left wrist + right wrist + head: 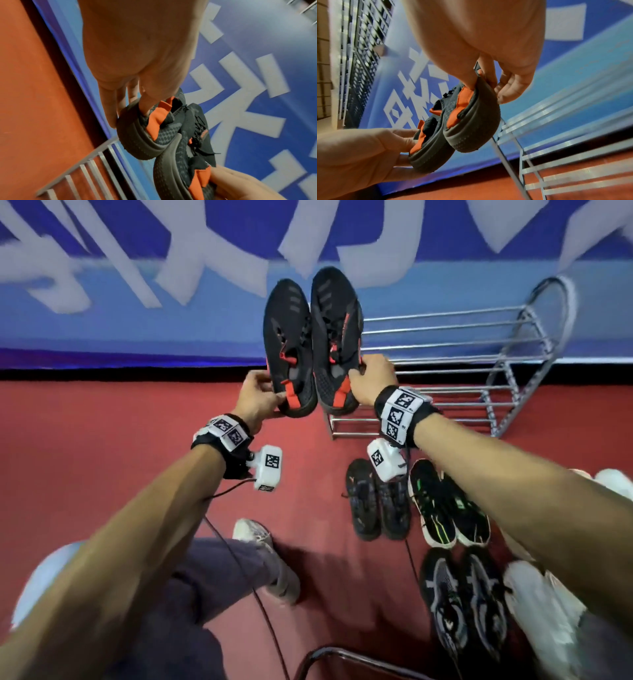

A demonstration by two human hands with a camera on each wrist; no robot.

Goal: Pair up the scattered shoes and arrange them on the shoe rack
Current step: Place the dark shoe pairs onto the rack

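Note:
Two black sneakers with orange heel tabs hang side by side in the air, toes pointing away from me. My left hand (263,397) grips the heel of the left sneaker (289,347), thumb by the tab and fingers under the sole (135,136). My right hand (368,380) pinches the heel of the right sneaker (337,337), as the right wrist view shows (471,121). The two heels touch. The metal shoe rack (479,361) stands just right of and below the sneakers, its bars bare.
On the red floor below my right arm stand a black pair (376,501), a black-and-green pair (445,505), a grey-black pair (462,611) and white shoes (544,607). My own foot (270,559) is near the centre. A blue banner wall (137,320) backs the rack.

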